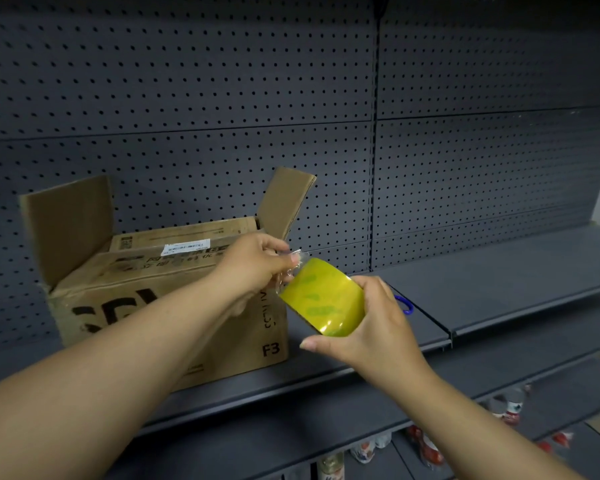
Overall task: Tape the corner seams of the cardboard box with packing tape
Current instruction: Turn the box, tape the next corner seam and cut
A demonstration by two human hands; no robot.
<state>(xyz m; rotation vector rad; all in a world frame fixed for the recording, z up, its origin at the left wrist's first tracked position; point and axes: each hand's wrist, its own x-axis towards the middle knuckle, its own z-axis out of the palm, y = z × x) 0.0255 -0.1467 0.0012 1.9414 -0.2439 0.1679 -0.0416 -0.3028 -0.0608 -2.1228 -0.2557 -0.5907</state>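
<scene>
Right hand (371, 327) grips packing tape roll (323, 299); left hand (257, 261) pinches free tape end (291, 271), probably thin, clingy, easy creasing: hold by edge. Cardboard box (174, 289) stiff, light.

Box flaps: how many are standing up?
2. The left flap stands at the left end of the cardboard box; the right flap stands at its right end, just behind the left hand. The two long flaps lie folded down across the top.
</scene>
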